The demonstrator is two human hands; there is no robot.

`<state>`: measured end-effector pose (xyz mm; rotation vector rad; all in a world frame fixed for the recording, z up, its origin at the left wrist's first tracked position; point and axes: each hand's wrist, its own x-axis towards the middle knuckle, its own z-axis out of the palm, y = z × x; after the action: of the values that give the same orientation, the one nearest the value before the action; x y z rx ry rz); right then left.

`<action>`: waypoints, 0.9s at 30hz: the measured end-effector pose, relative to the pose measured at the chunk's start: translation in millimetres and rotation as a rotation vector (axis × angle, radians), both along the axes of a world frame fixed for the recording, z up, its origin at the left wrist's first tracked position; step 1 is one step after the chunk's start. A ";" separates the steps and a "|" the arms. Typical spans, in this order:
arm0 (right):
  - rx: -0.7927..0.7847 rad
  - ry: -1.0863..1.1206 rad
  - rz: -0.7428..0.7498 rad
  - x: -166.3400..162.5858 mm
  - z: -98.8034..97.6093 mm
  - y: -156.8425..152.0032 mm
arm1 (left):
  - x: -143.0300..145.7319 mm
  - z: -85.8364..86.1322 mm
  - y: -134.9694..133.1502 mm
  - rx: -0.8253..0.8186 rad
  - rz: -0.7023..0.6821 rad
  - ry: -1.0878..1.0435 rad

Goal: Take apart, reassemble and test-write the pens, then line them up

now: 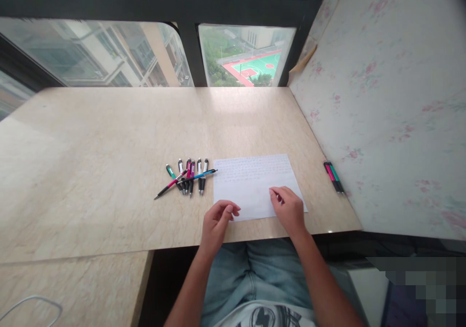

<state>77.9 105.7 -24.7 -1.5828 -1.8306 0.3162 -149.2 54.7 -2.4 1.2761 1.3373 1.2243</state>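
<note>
A white sheet of paper [251, 191] lies flat on the table, with rows of small handwriting across its upper part. My left hand [218, 221] rests at the sheet's lower left corner, fingers loosely curved, with nothing seen in it. Over the right part of the sheet, my right hand [289, 211] has its thumb and fingers drawn together, and no object shows between them. Left of the paper lies a group of several pens with black grips. A blue pen [198, 177] and a pink pen [170, 184] lie slantwise across the others, including a green pen [171, 172].
Near the wall on the right, a pink pen [330, 174] and a green pen [335, 175] lie side by side. The marble-patterned table [109, 137] meets a dark-framed window at the back. A flowered wall [393, 98] bounds the right side. A white cable [40, 298] lies at lower left.
</note>
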 end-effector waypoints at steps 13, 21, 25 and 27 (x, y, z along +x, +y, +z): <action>0.102 0.236 0.041 -29.3 1.8 -11.6 | -101.6 14.1 62.6 0.294 0.160 1.197; 0.053 0.293 0.014 -30.0 7.7 -10.5 | -105.4 4.5 75.3 0.278 0.113 1.199; 0.051 0.335 -0.008 -27.4 8.2 -9.8 | -104.8 9.9 78.3 0.268 0.169 1.156; 0.034 0.347 -0.025 -27.4 8.2 -10.5 | -100.1 17.4 75.3 0.284 0.224 1.034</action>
<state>50.5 95.2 -16.5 -1.4254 -1.5402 0.5111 -249.3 130.0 15.1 2.1631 2.1086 0.9114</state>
